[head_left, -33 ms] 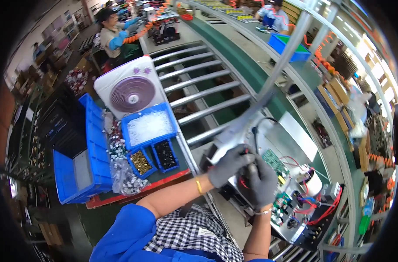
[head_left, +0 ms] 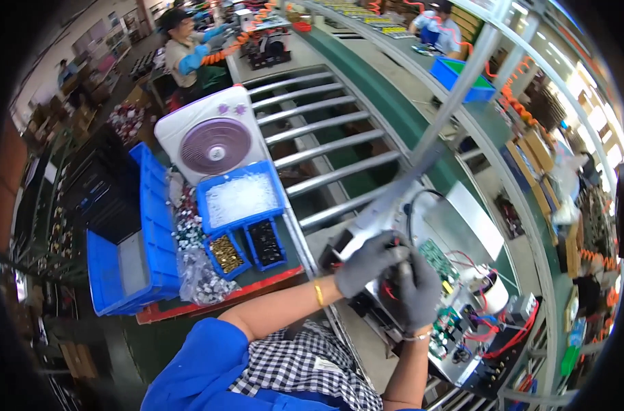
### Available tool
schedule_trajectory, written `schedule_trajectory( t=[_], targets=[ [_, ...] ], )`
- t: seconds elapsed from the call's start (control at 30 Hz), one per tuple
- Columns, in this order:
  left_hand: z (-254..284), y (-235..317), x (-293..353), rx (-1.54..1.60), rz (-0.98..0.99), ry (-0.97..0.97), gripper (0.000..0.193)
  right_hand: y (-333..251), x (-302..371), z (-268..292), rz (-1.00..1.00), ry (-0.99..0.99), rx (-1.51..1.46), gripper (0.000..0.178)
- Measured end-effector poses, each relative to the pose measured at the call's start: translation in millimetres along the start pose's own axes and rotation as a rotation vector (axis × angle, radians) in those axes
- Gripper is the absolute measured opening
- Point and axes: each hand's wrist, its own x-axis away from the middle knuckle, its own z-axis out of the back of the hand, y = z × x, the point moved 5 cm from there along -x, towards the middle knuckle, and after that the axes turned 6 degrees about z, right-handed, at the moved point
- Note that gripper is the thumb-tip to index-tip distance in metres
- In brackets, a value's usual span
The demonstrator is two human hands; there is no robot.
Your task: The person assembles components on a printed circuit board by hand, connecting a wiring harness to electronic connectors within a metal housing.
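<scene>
Both of my hands wear grey gloves and meet over an opened metal appliance housing (head_left: pixel 428 220). My left hand (head_left: pixel 371 264) is closed, with its fingertips pinched against those of my right hand (head_left: pixel 421 293). The right hand is also closed. Something small and dark with a bit of red shows between them, mostly hidden by the gloves. Beside the right hand sit a green circuit board (head_left: pixel 435 257), another populated board (head_left: pixel 445 327), red wires (head_left: pixel 510 338) and a white cylinder (head_left: pixel 491 296).
Left of the roller conveyor (head_left: pixel 339 147), a white and purple fan (head_left: pixel 215 146) stands behind a blue bin of clear small parts (head_left: pixel 242 198). Smaller bins hold brass parts (head_left: pixel 226 253) and black parts (head_left: pixel 264 243). A metal post (head_left: pixel 456 103) rises beyond the housing. Co-workers are farther off.
The whole view has shifted slightly, so things appear a little to the right. My hands stay together over the housing, with no clear change in their grip.
</scene>
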Motion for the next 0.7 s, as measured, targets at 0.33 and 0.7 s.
schedule_trajectory(
  t=[0.33,0.7],
  targets=[
    [86,24,81,-0.344,0.1,-0.215,0.033,7,1,-12,-0.076,0.036,-0.018,0.032],
    [564,-91,110,0.917,0.003,1.235,0.022,1,0,-18,-0.179,0.017,0.034,0.049]
  ],
)
